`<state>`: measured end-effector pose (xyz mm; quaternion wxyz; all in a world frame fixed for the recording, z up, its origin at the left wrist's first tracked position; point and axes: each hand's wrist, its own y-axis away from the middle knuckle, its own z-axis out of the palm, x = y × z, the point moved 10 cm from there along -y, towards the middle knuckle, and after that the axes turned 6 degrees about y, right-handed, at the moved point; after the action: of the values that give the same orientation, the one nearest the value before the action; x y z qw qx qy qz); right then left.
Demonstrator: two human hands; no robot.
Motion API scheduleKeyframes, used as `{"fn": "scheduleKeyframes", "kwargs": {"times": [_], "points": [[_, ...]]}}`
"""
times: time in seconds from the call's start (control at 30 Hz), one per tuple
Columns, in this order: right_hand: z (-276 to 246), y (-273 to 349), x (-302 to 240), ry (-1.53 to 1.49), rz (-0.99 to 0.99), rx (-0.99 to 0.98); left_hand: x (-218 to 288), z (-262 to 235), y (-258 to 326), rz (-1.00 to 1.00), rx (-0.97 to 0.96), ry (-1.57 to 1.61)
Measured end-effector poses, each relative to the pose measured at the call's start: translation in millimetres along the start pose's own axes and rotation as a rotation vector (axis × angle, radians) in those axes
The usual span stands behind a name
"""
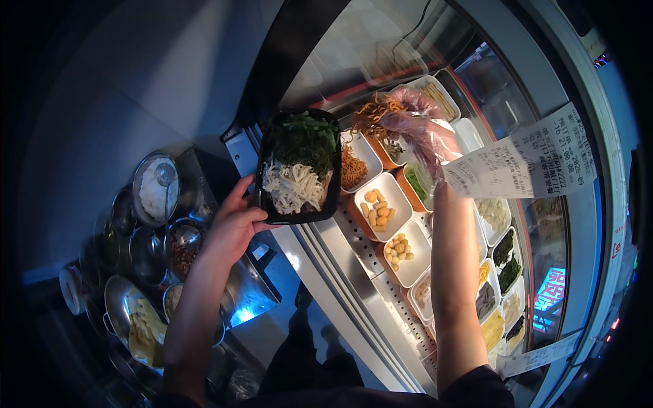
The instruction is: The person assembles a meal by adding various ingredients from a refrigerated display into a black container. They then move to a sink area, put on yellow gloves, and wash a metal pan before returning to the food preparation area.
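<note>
My left hand (236, 226) grips the lower left corner of a black plastic food container (306, 218), thumb at its rim. Inside it lie leafy greens (307, 127), dark shredded seaweed (292, 151) and pale thin strands (294, 185). My right hand (423, 129), in a clear plastic glove, is closed on a clump of orange-brown food strands (376, 115). That clump hangs above the white trays, right of the container. Just below it, a tray holds similar orange-brown shreds (352, 168). The right fingertips are partly hidden by the clump and the crinkled glove.
White food trays (413, 272) fill a lit display case with curved glass (503, 81). A printed paper slip (520, 160) hangs beside my right wrist. At left stand metal bowls, one with white powder and a ladle (165, 173), and a pan (117, 292).
</note>
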<state>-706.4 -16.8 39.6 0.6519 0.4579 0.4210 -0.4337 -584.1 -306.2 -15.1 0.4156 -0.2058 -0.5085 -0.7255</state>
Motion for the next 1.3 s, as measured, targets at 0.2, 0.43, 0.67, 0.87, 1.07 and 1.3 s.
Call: {"fn": "scheduleKeyframes", "kwargs": {"times": [0.2,0.43,0.67,0.87,1.07,1.3], "points": [[43.7,-11.5,-5.3,0.139,-0.134,-0.241,-10.9,34.7,-26.9,-0.058,-0.036,0.069],[9.4,-11.6,24.8,0.503,-0.211,0.013,-16.5,51.0,-43.2,-0.073,-0.022,0.026],[22.5,-4.6,18.4,0.410,-0.250,-0.043,-27.6,44.0,-50.6,-0.112,-0.005,0.060],[12.4,-3.3,29.9,0.364,-0.283,-0.053,-17.2,42.2,-51.6,-0.094,-0.075,0.095],[-29.7,-15.7,60.8,0.182,-0.077,0.152,-8.7,24.6,-47.1,-0.067,-0.061,0.050],[-27.0,-86.7,217.6,1.324,0.011,-0.169,4.2,6.8,-34.2,-0.067,-0.008,0.024]]}}
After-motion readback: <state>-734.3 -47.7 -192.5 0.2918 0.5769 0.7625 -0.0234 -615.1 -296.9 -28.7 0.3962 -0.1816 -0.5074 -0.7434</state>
